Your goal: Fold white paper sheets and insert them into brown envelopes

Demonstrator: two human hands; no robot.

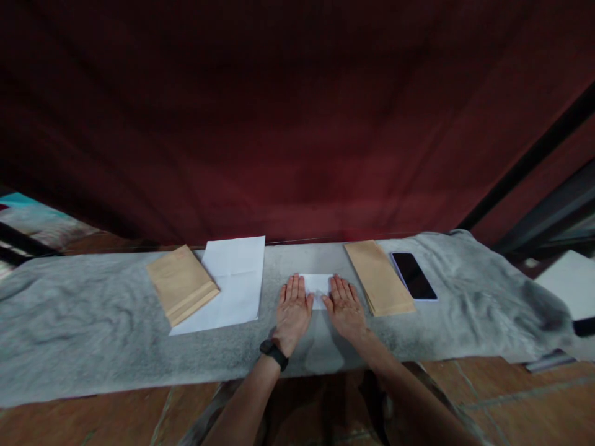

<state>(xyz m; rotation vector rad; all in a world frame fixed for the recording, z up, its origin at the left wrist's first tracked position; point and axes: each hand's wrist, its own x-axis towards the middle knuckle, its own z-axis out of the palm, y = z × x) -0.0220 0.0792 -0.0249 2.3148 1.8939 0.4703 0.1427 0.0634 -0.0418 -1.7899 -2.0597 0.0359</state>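
Paper [317,285] lies under both flat, open hands, left [294,305] and right [346,305]. Phone [413,277] rests right, beyond brown envelopes [380,279].

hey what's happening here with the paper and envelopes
A person presses both flat hands, the left hand and the right hand, on a small white piece of paper on a grey cloth. To the left, a brown paper envelope or bag partly covers larger white paper. To the right lie a second brown paper item and a dark-screened phone. Neither hand touches these.
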